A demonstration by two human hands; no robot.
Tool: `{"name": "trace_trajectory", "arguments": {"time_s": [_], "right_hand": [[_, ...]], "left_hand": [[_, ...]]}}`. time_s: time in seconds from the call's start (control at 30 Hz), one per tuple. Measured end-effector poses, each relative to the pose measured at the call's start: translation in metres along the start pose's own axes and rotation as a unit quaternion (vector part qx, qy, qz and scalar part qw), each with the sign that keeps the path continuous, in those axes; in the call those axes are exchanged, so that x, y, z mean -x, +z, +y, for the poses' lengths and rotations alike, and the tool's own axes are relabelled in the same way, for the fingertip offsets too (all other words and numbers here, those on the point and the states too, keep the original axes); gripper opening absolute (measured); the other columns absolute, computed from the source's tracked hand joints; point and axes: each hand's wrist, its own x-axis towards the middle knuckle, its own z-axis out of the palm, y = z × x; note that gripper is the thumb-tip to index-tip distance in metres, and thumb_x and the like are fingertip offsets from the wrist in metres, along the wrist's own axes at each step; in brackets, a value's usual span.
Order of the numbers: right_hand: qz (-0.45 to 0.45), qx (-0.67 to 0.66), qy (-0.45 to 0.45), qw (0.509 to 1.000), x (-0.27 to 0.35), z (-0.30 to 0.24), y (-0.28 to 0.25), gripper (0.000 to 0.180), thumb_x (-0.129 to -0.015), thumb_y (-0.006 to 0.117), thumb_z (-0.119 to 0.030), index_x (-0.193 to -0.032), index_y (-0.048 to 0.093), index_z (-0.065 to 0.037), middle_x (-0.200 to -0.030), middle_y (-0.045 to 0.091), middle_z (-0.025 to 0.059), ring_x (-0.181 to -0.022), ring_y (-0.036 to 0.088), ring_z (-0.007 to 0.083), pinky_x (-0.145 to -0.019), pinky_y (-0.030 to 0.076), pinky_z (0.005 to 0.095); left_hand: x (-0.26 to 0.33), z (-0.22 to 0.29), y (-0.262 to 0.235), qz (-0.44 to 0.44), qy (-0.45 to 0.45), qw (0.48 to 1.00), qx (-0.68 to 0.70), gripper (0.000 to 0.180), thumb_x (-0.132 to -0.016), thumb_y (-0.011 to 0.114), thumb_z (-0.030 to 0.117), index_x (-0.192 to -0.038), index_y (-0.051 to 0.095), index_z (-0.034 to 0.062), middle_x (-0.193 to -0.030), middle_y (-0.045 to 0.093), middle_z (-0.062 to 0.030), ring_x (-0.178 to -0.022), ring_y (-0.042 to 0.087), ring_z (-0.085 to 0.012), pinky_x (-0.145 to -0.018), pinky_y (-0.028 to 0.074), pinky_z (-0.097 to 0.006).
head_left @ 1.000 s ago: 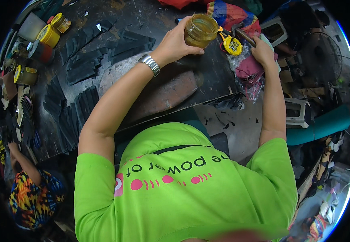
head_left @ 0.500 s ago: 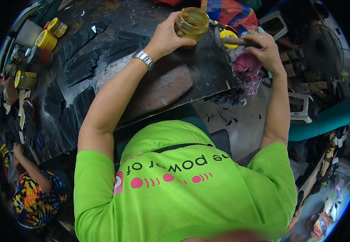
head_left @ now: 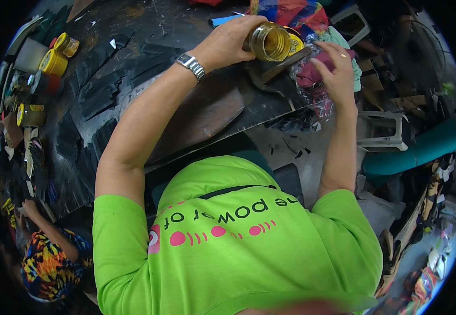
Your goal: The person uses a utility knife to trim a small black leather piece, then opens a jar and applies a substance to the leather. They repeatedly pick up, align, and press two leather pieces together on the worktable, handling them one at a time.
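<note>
My left hand (head_left: 232, 43) grips a clear glass jar (head_left: 271, 44) with amber residue inside, its mouth tipped toward me. Beside it a tool with a wooden handle (head_left: 286, 65) and a dark curved metal part lies on the dark table (head_left: 186, 21); its exact kind I cannot make out. My right hand (head_left: 337, 71) is just right of the handle, fingers apart and nothing in them. Under that hand sits a maroon item (head_left: 307, 73) in clear plastic. A yellow lid (head_left: 295, 44) shows partly behind the jar.
Dark fabric strips (head_left: 99, 94) lie in piles to the left, near a worn slab (head_left: 207, 118). Yellow-lidded jars (head_left: 53, 63) line the far left. At the lower left, another person's hand (head_left: 28, 208) works. A pale stool (head_left: 383, 131) and teal roll (head_left: 417, 149) stand right.
My right hand has let go of the wooden-handled tool, which now lies on the table. My left hand has moved the jar right and tipped it further.
</note>
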Motion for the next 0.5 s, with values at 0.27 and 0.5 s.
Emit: {"name": "trace_trajectory", "arguments": {"time_s": [0.27,0.5], "right_hand": [[0.166,-0.031,0.117,0.979,0.066,-0.004,0.018,0.036,-0.089,0.076,-0.011,-0.123,0.068,-0.004,-0.121,0.064,0.0140,-0.116,0.061,0.0284,-0.102,0.046,0.0379],[0.175,-0.064,0.113,0.976,0.062,-0.002,0.032,0.034,-0.092,0.073,-0.008,-0.125,0.067,-0.003,-0.125,0.064,0.0152,-0.117,0.061,0.0291,-0.102,0.046,0.0380]], "left_hand": [[-0.008,0.012,0.018,-0.059,0.080,0.991,-0.088,0.069,-0.072,0.078,-0.004,-0.135,0.054,0.0120,-0.136,0.062,-0.0125,-0.131,0.055,-0.0304,-0.112,0.043,-0.044],[0.004,0.018,0.025,-0.064,0.100,0.987,-0.109,0.070,-0.072,0.077,-0.006,-0.135,0.053,0.0140,-0.142,0.057,-0.0097,-0.140,0.047,-0.0275,-0.119,0.033,-0.044]]}}
